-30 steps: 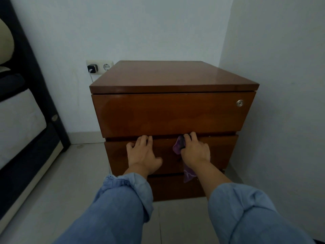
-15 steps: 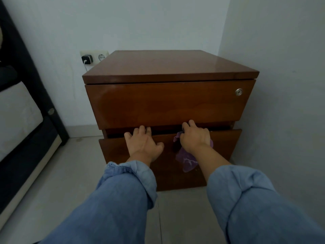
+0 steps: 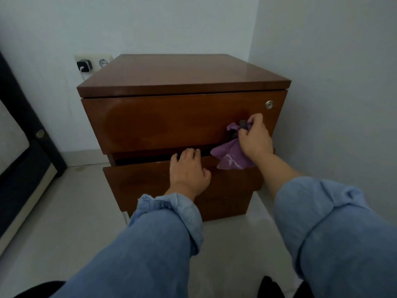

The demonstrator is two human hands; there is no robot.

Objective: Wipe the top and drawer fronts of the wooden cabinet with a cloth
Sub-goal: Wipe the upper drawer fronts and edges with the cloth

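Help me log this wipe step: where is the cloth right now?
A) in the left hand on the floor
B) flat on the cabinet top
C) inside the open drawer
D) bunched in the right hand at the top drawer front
D: the right hand grips the purple cloth against the top drawer front, while the left hand rests on the pulled-out middle drawer.

Both arms wear light blue denim-type sleeves, cuffs rolled back w/ thick creased folds just below the wrists. Left sleeve (image 3: pixel 150 239) enters from approx 7 o'clock, right sleeve (image 3: pixel 335 233) from 5 o'clock. Left hand (image 3: pixel 189 173) and right hand (image 3: pixel 254 138) bare, no rings or watch visible.
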